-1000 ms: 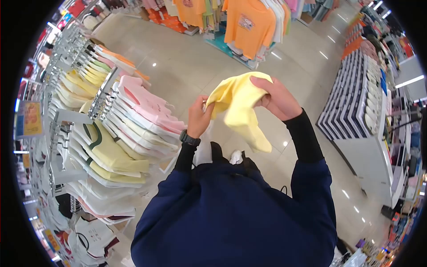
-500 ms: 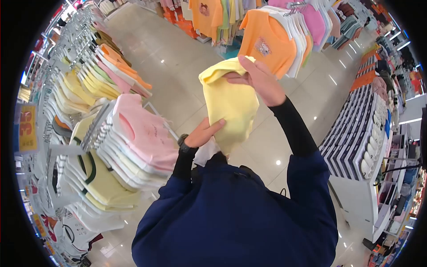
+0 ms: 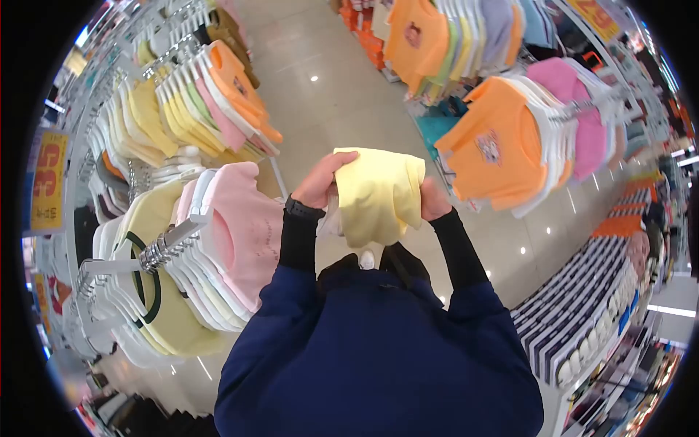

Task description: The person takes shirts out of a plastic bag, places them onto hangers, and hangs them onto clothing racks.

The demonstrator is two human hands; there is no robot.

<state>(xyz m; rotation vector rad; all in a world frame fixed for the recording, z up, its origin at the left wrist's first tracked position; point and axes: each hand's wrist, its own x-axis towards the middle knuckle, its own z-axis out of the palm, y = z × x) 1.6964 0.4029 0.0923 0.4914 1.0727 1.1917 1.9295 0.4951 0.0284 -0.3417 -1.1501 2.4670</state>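
A pale yellow garment [image 3: 380,195] hangs folded between my two hands, in front of my body. My left hand [image 3: 325,180] grips its upper left edge, thumb on top and the other fingers behind the cloth. At the right edge, my right hand [image 3: 435,200] holds the cloth, with its fingers mostly hidden behind it. Beneath the garment, near my left wrist, a bit of whitish material [image 3: 331,221] shows; what it is I cannot tell.
On the left, racks hold a pink top [image 3: 244,218], a yellow-green top [image 3: 178,306] and yellow tops [image 3: 149,116]. Orange tops [image 3: 502,142] hang at the upper right. Striped folded goods [image 3: 568,320] fill a display at the right. A price sign [image 3: 48,182] stands far left.
The yellow garment has turned and looks more compactly folded. My left hand has risen to its upper left edge, and my right hand has come down to its right side. The view has swung right.
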